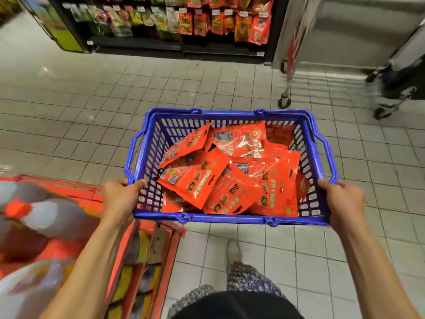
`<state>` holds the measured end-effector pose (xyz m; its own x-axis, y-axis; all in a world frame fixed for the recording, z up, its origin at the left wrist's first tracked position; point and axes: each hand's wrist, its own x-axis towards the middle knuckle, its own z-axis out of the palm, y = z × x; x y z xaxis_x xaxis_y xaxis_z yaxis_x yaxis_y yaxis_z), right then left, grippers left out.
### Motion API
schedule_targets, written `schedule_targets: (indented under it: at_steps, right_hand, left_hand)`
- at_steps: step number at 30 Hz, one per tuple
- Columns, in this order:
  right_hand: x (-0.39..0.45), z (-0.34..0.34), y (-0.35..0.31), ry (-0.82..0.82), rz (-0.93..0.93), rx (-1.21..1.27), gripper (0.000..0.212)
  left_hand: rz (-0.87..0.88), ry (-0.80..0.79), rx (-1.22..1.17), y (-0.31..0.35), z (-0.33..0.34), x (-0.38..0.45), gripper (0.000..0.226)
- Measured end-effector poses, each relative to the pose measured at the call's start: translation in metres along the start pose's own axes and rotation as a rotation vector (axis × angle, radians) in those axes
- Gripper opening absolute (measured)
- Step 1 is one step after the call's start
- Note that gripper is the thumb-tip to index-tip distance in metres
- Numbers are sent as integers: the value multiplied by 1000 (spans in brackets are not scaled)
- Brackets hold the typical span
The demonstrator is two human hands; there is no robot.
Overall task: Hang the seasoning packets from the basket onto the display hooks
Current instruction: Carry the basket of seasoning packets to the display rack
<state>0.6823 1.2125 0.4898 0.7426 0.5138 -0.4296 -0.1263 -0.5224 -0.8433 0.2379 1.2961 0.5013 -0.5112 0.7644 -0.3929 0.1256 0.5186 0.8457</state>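
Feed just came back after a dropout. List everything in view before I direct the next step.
basket: one, blue, held above the tiled floor
seasoning packets: many, red-orange, piled loose in the basket
display rack: one, dark, ahead, hung with red and mixed-colour packets
cart: one, metal, wheeled, upper right
stock at lower left: red, blurred, cannot identify
left hand: grips the basket's near-left corner
right hand: grips the near-right corner

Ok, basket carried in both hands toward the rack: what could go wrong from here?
1. The left hand and right hand grip only the near corners of the blue basket, so it could tip forward.
2. The red packets lie loosely heaped and may slide.
3. A wheeled cart stands ahead on the right and could catch the basket.
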Motion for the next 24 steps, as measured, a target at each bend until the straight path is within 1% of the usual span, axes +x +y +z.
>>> schedule_targets:
  at_steps: [3, 7, 12, 17, 24]
  right_hand:
    - [50, 40, -48, -10, -4, -21, 20]
    - [102, 94, -108, -40, 3, -16, 21]
    - [171, 177, -169, -15, 2, -19, 28]
    - [236, 269, -234, 54, -43, -31, 22]
    - [319, 366, -330, 93, -22, -22, 15]
  left_hand:
    - [-13, 24, -4, 41, 34, 43, 12]
    - [-16, 31, -11, 96, 72, 107, 18]
    - [13, 32, -13, 155, 130, 211, 21]
    - [33, -22, -23, 217, 193, 329, 21]
    - [58, -68, 9, 326, 269, 451, 20]
